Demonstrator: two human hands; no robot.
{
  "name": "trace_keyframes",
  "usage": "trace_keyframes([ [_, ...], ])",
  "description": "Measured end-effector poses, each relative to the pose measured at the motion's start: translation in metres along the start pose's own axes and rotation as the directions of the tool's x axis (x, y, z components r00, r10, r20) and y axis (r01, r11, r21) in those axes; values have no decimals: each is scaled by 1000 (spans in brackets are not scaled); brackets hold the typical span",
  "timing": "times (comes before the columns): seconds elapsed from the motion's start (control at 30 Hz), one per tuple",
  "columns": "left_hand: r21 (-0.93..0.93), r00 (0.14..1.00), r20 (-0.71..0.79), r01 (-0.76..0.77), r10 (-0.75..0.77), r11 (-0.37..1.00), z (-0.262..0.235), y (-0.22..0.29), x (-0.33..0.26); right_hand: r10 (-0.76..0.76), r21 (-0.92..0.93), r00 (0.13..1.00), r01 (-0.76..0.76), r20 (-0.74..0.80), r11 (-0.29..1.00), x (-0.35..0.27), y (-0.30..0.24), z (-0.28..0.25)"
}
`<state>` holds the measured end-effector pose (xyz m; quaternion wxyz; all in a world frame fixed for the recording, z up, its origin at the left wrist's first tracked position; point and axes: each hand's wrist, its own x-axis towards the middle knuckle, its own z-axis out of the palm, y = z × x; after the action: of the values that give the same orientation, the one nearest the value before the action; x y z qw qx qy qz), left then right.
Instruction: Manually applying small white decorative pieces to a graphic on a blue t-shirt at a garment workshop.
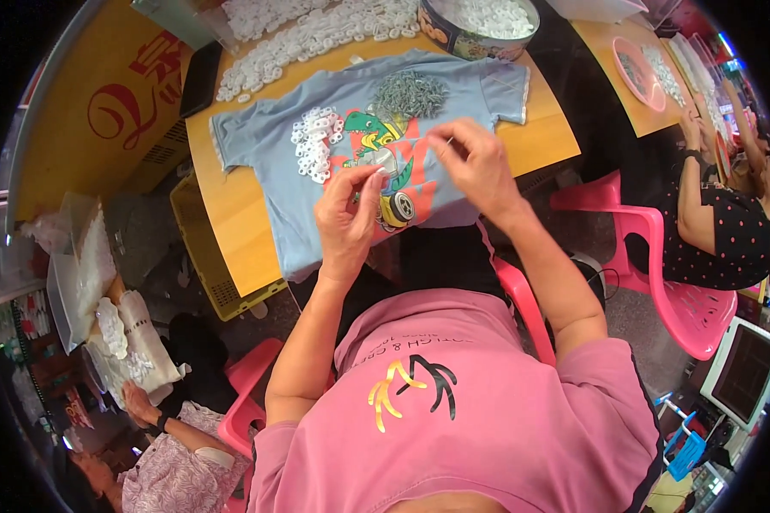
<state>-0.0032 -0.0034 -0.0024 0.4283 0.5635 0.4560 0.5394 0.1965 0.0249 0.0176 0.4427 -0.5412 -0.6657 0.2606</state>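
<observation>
A blue-grey T-shirt [287, 184] with a cartoon dinosaur print is spread over the table's front. My left hand [344, 218] is closed, pinching a small white plastic piece [383, 174] between thumb and forefinger above the print. To its right my right hand [479, 171] is raised over the shirt, thumb and forefinger drawn together; what they hold, if anything, is too small to make out. On the shirt, a heap of small white plastic pieces [315, 141] lies beyond my left hand. A pile of thin grey metal bits [411, 94] sits farther back, near the print's top.
Many white pieces [316, 50] cover the table's back, beside a round tin [479, 38] filled with more. A dark phone-like slab [201, 79] lies at the left. Two people work nearby, one on a pink chair [659, 256] at right. A yellow crate [205, 248] stands below the table's left edge.
</observation>
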Motion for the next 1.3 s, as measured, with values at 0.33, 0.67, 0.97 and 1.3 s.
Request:
trace_keyframes([
  [0.33,-125,991,20,132,-131,983,-2,-3,4,-253,-469,962,270,101,841,38,34,-23],
  [0.67,-142,991,45,128,-123,981,-4,-6,2,-160,-546,966,247,202,801,49,36,-33],
  [0.97,-316,972,38,231,-231,920,-12,-2,4,246,-42,957,-242,153,969,45,38,-43],
  [1.3,-375,969,43,240,-242,895,-13,-3,4,268,734,876,-482,401,478,36,9,-41],
])
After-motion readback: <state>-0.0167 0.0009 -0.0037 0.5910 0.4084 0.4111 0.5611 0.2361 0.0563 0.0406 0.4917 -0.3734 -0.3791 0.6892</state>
